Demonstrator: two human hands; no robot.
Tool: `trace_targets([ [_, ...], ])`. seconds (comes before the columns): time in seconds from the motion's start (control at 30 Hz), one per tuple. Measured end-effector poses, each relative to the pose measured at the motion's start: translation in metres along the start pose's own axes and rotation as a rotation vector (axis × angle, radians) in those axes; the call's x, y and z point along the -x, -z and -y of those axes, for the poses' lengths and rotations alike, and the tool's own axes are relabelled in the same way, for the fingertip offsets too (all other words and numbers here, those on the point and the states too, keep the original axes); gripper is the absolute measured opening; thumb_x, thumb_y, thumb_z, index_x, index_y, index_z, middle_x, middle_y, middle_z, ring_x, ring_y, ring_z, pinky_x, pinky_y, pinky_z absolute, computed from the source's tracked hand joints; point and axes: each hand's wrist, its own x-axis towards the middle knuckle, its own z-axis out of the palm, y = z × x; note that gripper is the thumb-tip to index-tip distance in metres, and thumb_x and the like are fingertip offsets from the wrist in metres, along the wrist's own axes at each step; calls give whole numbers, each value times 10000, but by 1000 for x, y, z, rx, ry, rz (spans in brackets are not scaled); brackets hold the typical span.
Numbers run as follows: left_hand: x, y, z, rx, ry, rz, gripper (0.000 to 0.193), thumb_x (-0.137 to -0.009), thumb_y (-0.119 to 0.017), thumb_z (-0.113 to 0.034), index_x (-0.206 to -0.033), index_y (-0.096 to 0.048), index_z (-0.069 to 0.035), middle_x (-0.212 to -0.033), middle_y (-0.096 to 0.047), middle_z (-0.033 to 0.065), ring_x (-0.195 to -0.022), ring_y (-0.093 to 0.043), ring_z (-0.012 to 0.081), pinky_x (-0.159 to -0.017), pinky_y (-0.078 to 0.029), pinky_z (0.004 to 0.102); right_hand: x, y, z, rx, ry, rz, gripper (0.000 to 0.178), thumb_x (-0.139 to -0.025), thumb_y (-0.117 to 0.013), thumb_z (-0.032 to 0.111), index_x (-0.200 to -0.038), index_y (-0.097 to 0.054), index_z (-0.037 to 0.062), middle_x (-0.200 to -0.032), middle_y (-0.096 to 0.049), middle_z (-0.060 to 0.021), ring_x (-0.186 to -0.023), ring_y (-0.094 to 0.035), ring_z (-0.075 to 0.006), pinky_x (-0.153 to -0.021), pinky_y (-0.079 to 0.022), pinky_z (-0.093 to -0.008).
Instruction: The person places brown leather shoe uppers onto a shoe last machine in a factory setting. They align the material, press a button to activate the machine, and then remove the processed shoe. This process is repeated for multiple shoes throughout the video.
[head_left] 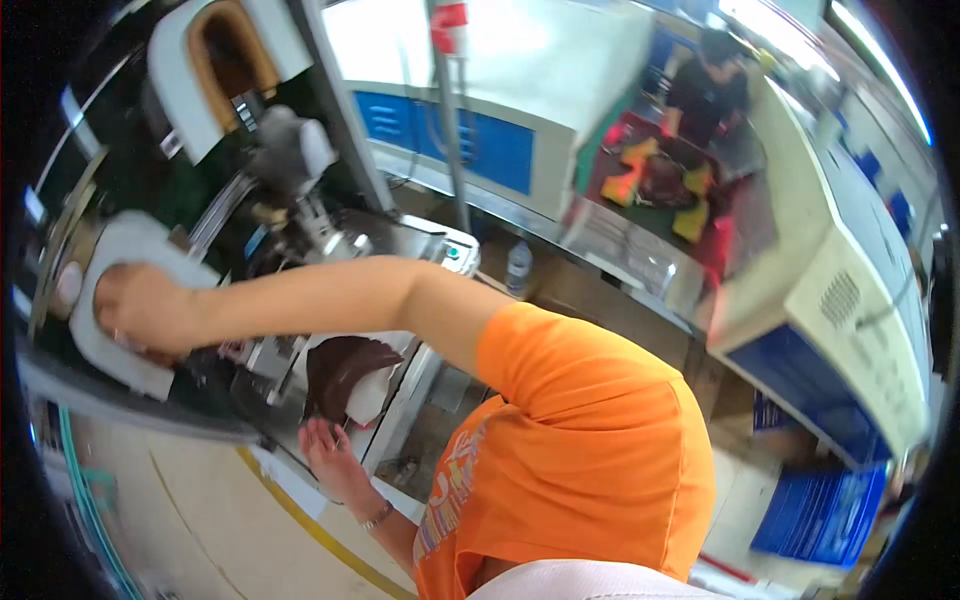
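Observation:
My right hand [145, 308] reaches far to the left, into the rounded opening of a pale U-shaped machine part [90, 345]. Its fingers are smeared and partly hidden, so any grip is unclear. Lower down, my left hand [335, 462] is beside the near edge of a dark brown curved piece [340, 370], perhaps a shoe upper. The fingers of that hand look stretched and slightly apart at the edge; whether they touch it I cannot tell. A white patch [372, 395] shows on the brown piece, which lies on the machine's metal bed.
A second U-shaped part [180, 75] with a brown lining stands above the first. Metal machine fittings [320, 225] lie beyond my right forearm. A panel with a green button [455, 252] and a water bottle [518, 268] are nearby. Another person [705, 95] works farther back.

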Motion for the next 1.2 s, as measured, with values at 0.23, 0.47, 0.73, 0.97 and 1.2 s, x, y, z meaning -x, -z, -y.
trace_targets([
  [0.23, 2, -16, 4, -75, 23, 78, 369, -880, -485, -171, -1226, -399, -74, -1235, -468, 101, -1137, -439, 217, -969, -337, 414, 3, 18, -4, 276, 41, 145, 161, -651, -589, 227, -750, -603, 100, -811, -548, -56, -764, -565, -207, -692, -432, -363],
  [0.47, 6, -17, 3, -71, -32, 93, 331, -878, -457, -120, -1199, -411, -52, -1199, -495, 111, -1129, -454, 208, -958, -346, 404, 0, 10, -3, 339, 50, 182, 142, -673, -585, 230, -763, -610, 123, -808, -552, -26, -756, -567, -175, -683, -399, -363],
  [0.73, 11, -4, 6, -87, -16, 36, 319, -877, -444, -100, -1191, -419, -46, -1197, -501, 106, -1124, -460, 209, -951, -357, 402, 0, 13, -4, 401, 26, 191, 117, -678, -584, 253, -747, -628, 168, -780, -553, 8, -746, -567, -149, -669, -372, -362],
  [0.97, 16, -8, -2, -144, -75, 21, 291, -881, -451, -104, -1168, -437, -58, -1166, -516, 95, -1093, -477, 211, -943, -367, 394, -3, 14, -10, 371, 21, 176, 59, -659, -584, 242, -684, -607, 193, -767, -552, 22, -739, -569, -150, -679, -375, -371],
  [1.2, 17, -23, -18, -300, -379, -112, 169, -838, -536, -28, -1004, -545, -60, -1002, -587, 65, -973, -542, 154, -846, -444, 291, -3, 25, -14, 231, 111, 129, 66, -698, -570, 163, -738, -620, 144, -736, -531, -12, -734, -567, -192, -597, -402, -362],
])
